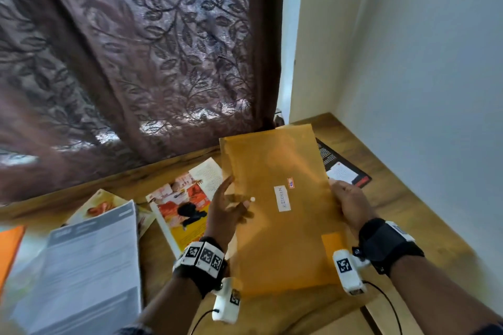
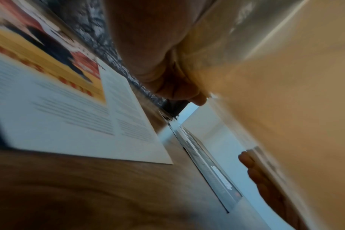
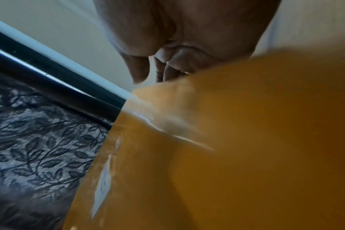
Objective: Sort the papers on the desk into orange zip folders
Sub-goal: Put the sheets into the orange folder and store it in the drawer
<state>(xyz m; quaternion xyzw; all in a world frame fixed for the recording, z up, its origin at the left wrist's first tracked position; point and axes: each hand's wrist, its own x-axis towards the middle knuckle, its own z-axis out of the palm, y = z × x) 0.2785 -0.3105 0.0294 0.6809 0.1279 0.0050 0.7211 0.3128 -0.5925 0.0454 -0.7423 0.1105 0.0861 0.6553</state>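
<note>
folder (image 1: 275,215) up off desk (image 1: 394,215), l hand (image 1: 223,209) + r hand (image 1: 351,204) gripping its sides. next: open it w/o dropping, slide papers (image 1: 185,204) in.

The orange zip folder (image 1: 280,215), lifted above the bench (image 1: 408,215), hides the fingers of both hands behind its translucent sheet. The left hand (image 1: 224,212) shows only as a shadow through the plastic; the right hand (image 1: 349,202) shows its back alone. At three o'clock, a dark leaflet (image 1: 344,168) is half covered by the folder. At nine o'clock, another orange folder (image 1: 9,250) is cut off by the head view's edge. The grey printed sheet (image 1: 89,272) is too blurred to read.
</note>
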